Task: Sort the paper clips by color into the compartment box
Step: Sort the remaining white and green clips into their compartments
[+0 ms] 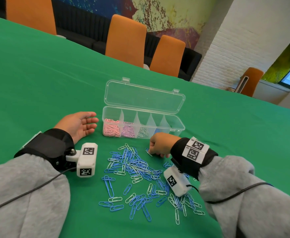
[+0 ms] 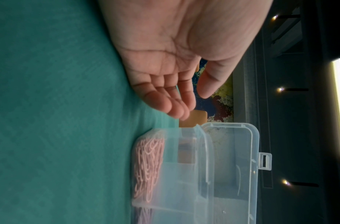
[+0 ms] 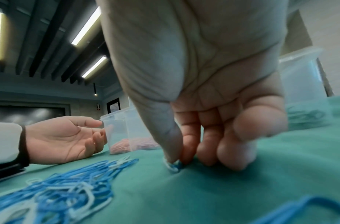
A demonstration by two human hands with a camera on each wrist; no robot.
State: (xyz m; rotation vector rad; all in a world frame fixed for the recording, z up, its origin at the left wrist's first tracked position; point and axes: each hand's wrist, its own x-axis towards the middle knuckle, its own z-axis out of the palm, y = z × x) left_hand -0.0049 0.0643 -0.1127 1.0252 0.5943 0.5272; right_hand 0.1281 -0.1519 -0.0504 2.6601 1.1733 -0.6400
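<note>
Right hand (image 1: 159, 145) pinches clips (image 3: 174, 166) (blue plus pale) at the pile's (image 1: 137, 169) 1 o'clock; mixed colours could land together. Left hand (image 1: 79, 125) lies open.

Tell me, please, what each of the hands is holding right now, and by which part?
The right hand pinches paper clips against the tablecloth between thumb and forefinger; the gripped part is hidden. The left hand holds nothing.

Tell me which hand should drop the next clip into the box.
Right. The right hand already pinches clips off the green cloth just in front of the compartment box. The left hand lies open and holds nothing beside the box's pink end.
</note>
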